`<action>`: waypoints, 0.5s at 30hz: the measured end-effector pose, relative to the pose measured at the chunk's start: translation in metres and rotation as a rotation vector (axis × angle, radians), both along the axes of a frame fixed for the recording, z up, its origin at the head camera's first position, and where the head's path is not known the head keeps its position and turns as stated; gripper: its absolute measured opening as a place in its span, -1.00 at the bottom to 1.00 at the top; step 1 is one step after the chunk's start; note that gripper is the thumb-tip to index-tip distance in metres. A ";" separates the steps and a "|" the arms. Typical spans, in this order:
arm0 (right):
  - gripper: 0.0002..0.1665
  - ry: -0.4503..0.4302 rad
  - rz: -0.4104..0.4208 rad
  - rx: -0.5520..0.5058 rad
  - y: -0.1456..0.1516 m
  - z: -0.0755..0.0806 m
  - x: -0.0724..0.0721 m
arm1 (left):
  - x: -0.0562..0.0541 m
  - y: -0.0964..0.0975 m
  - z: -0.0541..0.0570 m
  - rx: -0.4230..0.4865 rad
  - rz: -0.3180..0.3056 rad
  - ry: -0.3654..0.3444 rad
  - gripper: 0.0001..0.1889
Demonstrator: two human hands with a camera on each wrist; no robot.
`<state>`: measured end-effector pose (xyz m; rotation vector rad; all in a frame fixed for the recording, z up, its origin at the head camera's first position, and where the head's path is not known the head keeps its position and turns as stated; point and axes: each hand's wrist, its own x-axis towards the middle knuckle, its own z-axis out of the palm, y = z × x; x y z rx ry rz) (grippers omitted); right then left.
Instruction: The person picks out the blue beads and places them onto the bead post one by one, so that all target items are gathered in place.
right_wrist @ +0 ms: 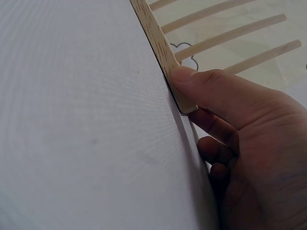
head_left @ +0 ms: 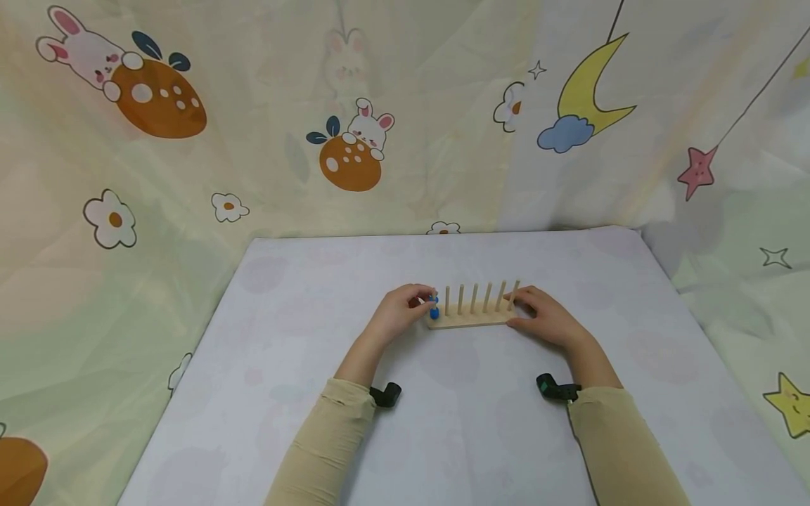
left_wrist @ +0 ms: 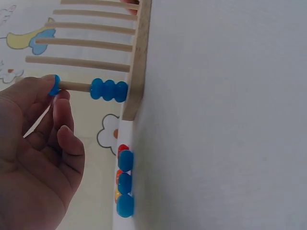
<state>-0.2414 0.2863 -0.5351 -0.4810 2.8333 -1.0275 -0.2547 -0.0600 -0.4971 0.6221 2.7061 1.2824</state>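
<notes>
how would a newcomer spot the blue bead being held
On the white table, find the wooden rack with its row of pegs. The end peg by the left hand carries blue beads. The bead wanted is pinched by that hand near the peg's top, apart from the three stacked at the base.

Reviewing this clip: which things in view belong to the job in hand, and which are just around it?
Job:
- left hand, pinching a blue bead at a peg's tip
- threaded blue beads
- right hand, holding the wooden base
- loose beads, probably

Just around:
- patterned backdrop
- black wrist devices
</notes>
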 end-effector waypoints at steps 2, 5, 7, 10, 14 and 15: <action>-0.36 0.000 0.001 0.002 0.000 0.000 0.000 | 0.000 0.000 -0.003 -0.008 0.000 -0.003 -0.71; -0.36 0.009 0.008 0.008 0.000 0.001 0.000 | 0.000 0.002 -0.006 -0.032 0.006 -0.018 -0.71; -0.35 0.013 0.013 0.011 0.000 0.001 0.001 | 0.001 0.002 -0.007 -0.047 0.009 -0.026 -0.73; -0.35 0.009 0.012 0.014 0.000 0.001 0.001 | 0.001 0.003 -0.008 -0.061 0.006 -0.030 -0.74; -0.36 0.000 0.004 0.010 0.000 0.001 0.001 | 0.000 0.003 -0.010 -0.065 0.001 -0.031 -0.77; -0.36 -0.001 0.002 0.007 0.000 0.001 0.001 | 0.000 0.004 -0.011 -0.067 0.001 -0.031 -0.77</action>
